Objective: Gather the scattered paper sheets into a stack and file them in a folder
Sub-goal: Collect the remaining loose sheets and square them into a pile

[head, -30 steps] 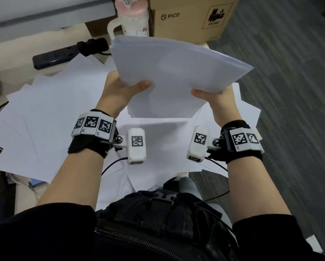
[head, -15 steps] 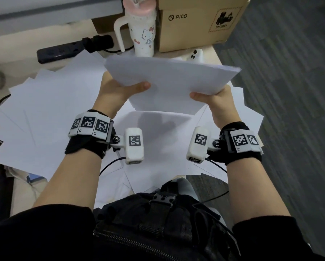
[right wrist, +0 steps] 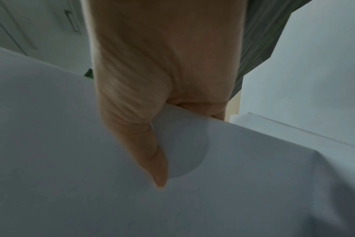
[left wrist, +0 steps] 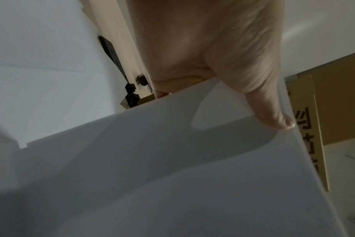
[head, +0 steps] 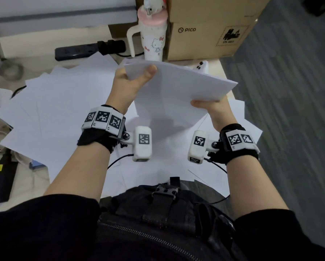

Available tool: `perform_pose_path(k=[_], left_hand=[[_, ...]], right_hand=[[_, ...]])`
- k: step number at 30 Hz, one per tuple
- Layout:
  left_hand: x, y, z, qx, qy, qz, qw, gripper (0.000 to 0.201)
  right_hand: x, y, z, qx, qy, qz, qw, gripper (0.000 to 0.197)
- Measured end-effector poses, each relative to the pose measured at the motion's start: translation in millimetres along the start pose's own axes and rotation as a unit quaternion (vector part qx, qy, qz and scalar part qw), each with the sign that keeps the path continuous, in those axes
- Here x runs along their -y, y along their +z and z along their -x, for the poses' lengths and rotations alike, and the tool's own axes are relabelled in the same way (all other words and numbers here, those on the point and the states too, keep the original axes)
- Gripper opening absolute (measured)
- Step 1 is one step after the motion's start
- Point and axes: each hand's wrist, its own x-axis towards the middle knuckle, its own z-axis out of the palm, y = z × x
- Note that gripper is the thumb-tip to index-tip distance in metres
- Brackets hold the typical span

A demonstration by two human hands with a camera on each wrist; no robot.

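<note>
A stack of white paper sheets (head: pixel 178 91) hangs in the air above the table, held by both hands. My left hand (head: pixel 131 80) pinches its far left corner, thumb on top (left wrist: pixel 274 115) and fingers hidden underneath. At the stack's right edge my right hand (head: pixel 208 108) grips it, thumb lying across the top sheet (right wrist: pixel 156 168). The stack (left wrist: pixel 172 176) is turned at a slant and bows a little between the hands. More loose sheets (head: pixel 60 113) lie fanned over the table below. No folder shows in any view.
A white Hello Kitty tumbler (head: pixel 152 34) and a PICO cardboard box (head: pixel 210 32) stand at the table's back. A black power strip (head: pixel 78 51) lies to their left. A small white device (head: pixel 202 66) sits behind the stack. Grey carpet (head: pixel 289 110) is to the right.
The stack has swung round: my left hand moved forward to its far corner while my right stayed near. The sheets have dropped from upright to nearly flat.
</note>
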Motion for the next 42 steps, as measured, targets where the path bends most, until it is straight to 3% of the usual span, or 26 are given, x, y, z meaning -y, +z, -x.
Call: perform_pose_path(k=[2, 5, 8, 11, 18, 25, 30, 42], left_hand=[[-5, 3, 2, -0.013, -0.001, -0.005, 1.000, 0.014], [-13, 5, 4, -0.038, 0.000, -0.004, 0.999, 0.020], [-12, 3, 4, -0.017, 0.028, -0.024, 0.999, 0.020], [-10, -3, 6, -0.017, 0.058, -0.008, 0.998, 0.005], [-19, -8, 5, -0.032, 0.087, 0.005, 0.996, 0.025], [-21, -22, 8, -0.076, 0.110, 0.001, 0.991, 0.009], [-24, -35, 6, -0.054, 0.091, -0.040, 0.994, 0.009], [-21, -24, 1, -0.064, 0.096, -0.088, 0.989, 0.032]], right_hand=[[6, 0, -3, -0.002, -0.016, -0.001, 1.000, 0.035], [12, -1, -7, 0.006, -0.036, -0.003, 0.999, 0.034], [4, -2, -7, 0.004, -0.010, -0.007, 1.000, 0.030], [-1, -4, -8, 0.002, 0.014, -0.008, 1.000, 0.025], [5, 1, -9, -0.023, 0.011, -0.010, 1.000, 0.025], [4, 5, -8, -0.043, 0.015, -0.016, 0.999, 0.021], [3, 8, -7, -0.043, 0.013, -0.019, 0.999, 0.021], [2, 10, -4, -0.058, 0.016, -0.018, 0.998, 0.019]])
